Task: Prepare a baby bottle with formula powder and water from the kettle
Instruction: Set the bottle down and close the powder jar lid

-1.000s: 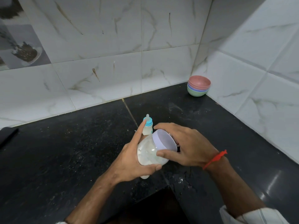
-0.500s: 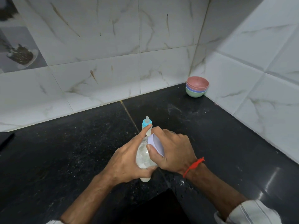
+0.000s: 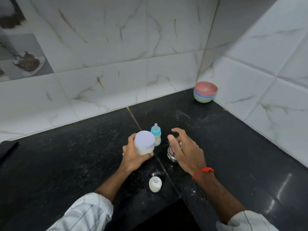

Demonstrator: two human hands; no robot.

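My left hand [image 3: 133,155] is wrapped around a clear jar of white formula powder [image 3: 144,145], fingers curled round its body, with its pale lilac lid [image 3: 144,139] seated on top and facing up at me. I hold the jar upright just above the black countertop [image 3: 66,164]. My right hand [image 3: 186,150] is spread wide with relaxed fingers, holding nothing, and hovers over a small shiny steel vessel [image 3: 171,155] with a red label; I cannot tell whether my palm touches it. A red thread [image 3: 203,171] is tied round that wrist. The two hands are apart, with the counter seam running between them.

The baby bottle [image 3: 156,135] stands upright on the counter just behind the jar and between my hands, its blue collar and clear teat on, with white contents in its body. Nearer to me, between my forearms, a small white domed cap [image 3: 155,184] sits on the counter, with scattered white specks of powder around it.

Both my striped shirt sleeves [image 3: 83,214] show at the bottom edge. Far off in the corner where the two marble-tiled walls [image 3: 166,39] meet, a stack of bowls [image 3: 205,92] rests on the counter, pink on top, then blue, then green.
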